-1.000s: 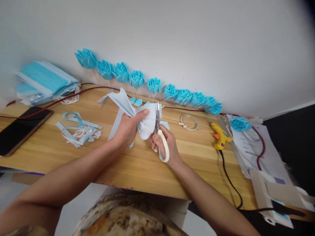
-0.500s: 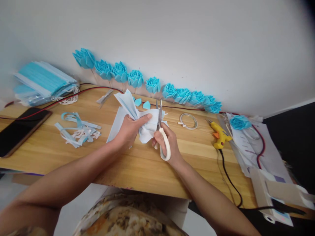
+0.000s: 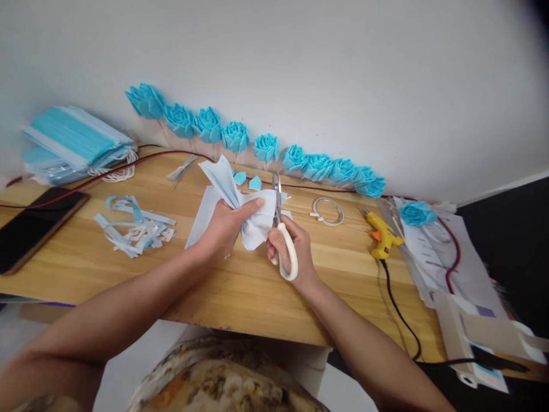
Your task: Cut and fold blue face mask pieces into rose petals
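My left hand [image 3: 225, 226] is closed on a pale blue and white sheet of face mask fabric [image 3: 261, 220], its thumb pressing on top. White-handled scissors [image 3: 289, 252] are gripped in my right hand [image 3: 302, 254], blades pointing away from me at the fabric's right edge. The blades look nearly closed; whether they bite into the fabric I cannot tell. Beyond the fabric lie small blue cut petals [image 3: 255, 183]. Under my left hand another pale sheet [image 3: 201, 214] rests on the wooden table [image 3: 257, 297].
Blue fabric flowers [image 3: 266, 147] stand along the wall. At left are stacked face masks [image 3: 77, 137], a phone [image 3: 38, 229] and cut scraps [image 3: 135, 226]. To the right lie a tape roll [image 3: 328, 212], a yellow glue gun [image 3: 381, 233] with its cord, and a blue flower [image 3: 417, 213] on papers.
The scissor blades have drawn closer together at the fabric's edge. My left hand keeps its hold in the same place, and the view has shifted very slightly.
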`<state>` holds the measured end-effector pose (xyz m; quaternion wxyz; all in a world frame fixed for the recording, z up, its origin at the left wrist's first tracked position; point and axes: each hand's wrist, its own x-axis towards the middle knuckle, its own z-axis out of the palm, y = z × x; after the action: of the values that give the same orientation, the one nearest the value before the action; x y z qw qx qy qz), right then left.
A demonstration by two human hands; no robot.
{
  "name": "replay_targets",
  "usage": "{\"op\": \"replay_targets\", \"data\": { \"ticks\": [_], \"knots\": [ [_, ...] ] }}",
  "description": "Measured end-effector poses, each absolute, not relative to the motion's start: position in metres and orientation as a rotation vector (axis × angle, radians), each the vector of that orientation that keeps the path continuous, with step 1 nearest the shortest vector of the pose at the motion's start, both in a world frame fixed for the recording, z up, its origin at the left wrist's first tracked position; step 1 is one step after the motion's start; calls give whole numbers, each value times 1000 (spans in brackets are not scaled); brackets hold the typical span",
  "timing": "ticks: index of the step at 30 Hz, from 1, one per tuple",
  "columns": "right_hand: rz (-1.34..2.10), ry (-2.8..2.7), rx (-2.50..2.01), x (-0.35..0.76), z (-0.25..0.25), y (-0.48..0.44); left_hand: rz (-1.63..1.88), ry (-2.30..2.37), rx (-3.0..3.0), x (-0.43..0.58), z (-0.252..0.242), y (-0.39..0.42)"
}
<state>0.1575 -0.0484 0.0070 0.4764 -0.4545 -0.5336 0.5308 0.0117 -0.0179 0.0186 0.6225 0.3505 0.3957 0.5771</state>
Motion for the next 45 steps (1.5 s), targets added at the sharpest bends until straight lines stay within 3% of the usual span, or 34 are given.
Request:
{"op": "replay_targets", "data": {
  "ticks": [12, 24, 27, 34, 39, 45],
  "knots": [
    [1353, -1284, -1094, 158, 6, -46, 1370, 905, 821, 12, 18, -15],
    [1829, -1577, -981, 185, 21, -36, 1730, 930, 671, -17, 28, 17],
    [1735, -1632, -847, 202, 26, -27, 1699, 946, 666, -18, 24, 19],
    [931, -1433, -1012, 206, 30, -18, 1268, 1074, 969, 0, 16, -5],
    [1013, -1520, -1122, 194, 28, -23, 1083, 1087, 1103, 8, 23, -19],
    [1180, -1472, -1073, 191, 26, -22, 1186, 1062, 1063, 5, 18, -14]
  ]
}}
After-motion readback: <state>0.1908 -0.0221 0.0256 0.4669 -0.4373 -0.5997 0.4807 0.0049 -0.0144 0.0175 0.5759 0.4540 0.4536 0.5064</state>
